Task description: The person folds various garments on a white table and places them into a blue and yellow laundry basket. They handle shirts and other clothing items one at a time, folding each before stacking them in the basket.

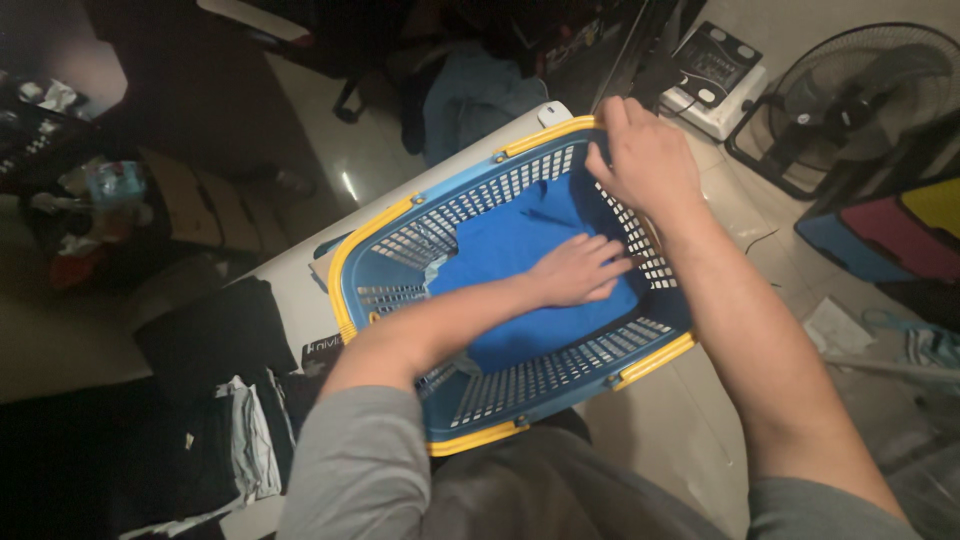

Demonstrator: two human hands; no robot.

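Down inside the blue basket (560, 375) we see our left hand (578, 270) lying flat and unclenched on the blue cloth (530, 235), which lies crumpled over the bottom (its long axis runs near-left to far-right). Farther right, our right hand (645, 160) grips the basket's far rim, just beyond the cloth.

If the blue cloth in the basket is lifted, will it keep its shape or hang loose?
The blue cloth would probably hang loose: it lies flat and creased under the left hand. It looks thin, so likely light. The right hand grips the basket rim.
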